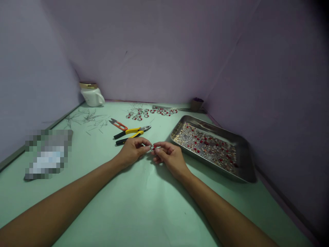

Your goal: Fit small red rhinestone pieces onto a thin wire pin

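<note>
Between my two hands is a small beaded piece [154, 147] with red and pale beads, mostly covered by fingers. My left hand [134, 151] pinches its left end between thumb and forefinger. At its right side, the thumb and forefinger of my right hand [169, 156] close on it, the other fingers curled below. Yellow-and-black pliers [133, 131] lie with parted handles just beyond my left hand. Orange thread snips [118, 125] rest behind them. A metal tray [218, 168] right of my right hand holds many loose pale and red beads [205, 145].
Several small red-and-clear beaded pieces [138, 114] lie at the back. Thin wire pieces [88, 116] are scattered at the back left, near a white lidded mug [92, 96]. A small brown pot [196, 104] stands in the back right corner. A blurred-out object [50, 154] lies at left.
</note>
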A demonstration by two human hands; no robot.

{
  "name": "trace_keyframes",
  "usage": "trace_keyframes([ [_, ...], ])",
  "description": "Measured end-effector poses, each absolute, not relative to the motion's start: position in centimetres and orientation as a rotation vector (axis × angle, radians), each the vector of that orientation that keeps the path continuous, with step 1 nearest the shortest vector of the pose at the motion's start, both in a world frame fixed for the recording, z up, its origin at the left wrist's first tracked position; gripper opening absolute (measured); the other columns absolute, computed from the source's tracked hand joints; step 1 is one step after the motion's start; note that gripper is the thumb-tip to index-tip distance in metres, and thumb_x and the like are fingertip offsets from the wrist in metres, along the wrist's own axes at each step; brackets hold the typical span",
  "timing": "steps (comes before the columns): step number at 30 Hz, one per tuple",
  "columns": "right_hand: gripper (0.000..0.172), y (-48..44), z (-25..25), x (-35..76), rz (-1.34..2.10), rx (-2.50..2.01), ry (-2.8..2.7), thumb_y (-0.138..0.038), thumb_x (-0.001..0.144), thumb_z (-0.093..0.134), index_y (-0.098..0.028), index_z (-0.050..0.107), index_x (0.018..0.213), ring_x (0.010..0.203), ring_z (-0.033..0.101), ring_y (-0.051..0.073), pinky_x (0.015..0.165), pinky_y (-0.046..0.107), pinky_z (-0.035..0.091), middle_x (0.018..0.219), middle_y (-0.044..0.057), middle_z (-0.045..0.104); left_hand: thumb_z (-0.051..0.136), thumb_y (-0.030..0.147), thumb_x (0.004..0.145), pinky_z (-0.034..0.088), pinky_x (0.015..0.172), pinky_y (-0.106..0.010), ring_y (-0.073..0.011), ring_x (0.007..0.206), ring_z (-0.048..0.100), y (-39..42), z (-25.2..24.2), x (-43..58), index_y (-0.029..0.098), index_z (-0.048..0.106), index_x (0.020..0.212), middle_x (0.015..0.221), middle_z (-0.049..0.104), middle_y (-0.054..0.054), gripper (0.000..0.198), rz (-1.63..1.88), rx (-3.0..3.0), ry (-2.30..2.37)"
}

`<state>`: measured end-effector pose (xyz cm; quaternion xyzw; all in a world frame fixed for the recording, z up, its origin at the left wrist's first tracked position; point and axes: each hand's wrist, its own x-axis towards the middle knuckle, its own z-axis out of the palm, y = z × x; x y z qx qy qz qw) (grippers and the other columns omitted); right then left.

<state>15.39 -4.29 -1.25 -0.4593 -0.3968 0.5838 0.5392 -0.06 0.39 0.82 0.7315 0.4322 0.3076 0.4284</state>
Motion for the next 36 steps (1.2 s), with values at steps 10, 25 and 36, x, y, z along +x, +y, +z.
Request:
trace_keyframes([
  [10, 0.023, -4.3, -1.7, 15.2, 1.323, -1.091, -1.018, -0.030, 0.064, 0.070, -0.016, 0.061, 0.079, 0.045, 0.056, 0.010, 0.047, 0.025, 0.046, 0.056, -0.001, 0.062, 0.057, 0.027, 0.068, 0.038, 0.048, -0.023, -0.0135, 0.060, 0.052, 0.4, 0.7, -0.1, 0.012, 0.063, 0.073, 0.064, 0.061, -0.004, 0.017, 0.803, 1.870, 1.048],
  [25, 0.018, -4.1, -2.1, 15.4, 1.223, -1.126, -1.130, -0.028, 0.068, 0.067, -0.015, 0.064, 0.080, 0.050, 0.053, 0.010, 0.045, 0.024, 0.046, 0.062, 0.001, 0.061, 0.059, 0.031, 0.068, 0.035, 0.043, -0.022, -0.0089, 0.044, 0.044, -0.1, 0.9, -0.1, 0.012, 0.064, 0.070, 0.051, 0.055, 0.001, 0.020, 0.789, 1.708, 1.049],
  [36, 0.021, -4.4, -1.8, 15.7, 1.240, -1.061, -1.145, -0.024, 0.063, 0.070, -0.017, 0.066, 0.082, 0.054, 0.057, 0.013, 0.057, 0.031, 0.051, 0.063, 0.001, 0.063, 0.057, 0.025, 0.071, 0.042, 0.056, -0.025, -0.0144, 0.063, 0.054, -0.8, 0.7, 0.0, 0.011, 0.064, 0.073, 0.067, 0.064, -0.005, 0.015, 0.910, 1.910, 0.986],
])
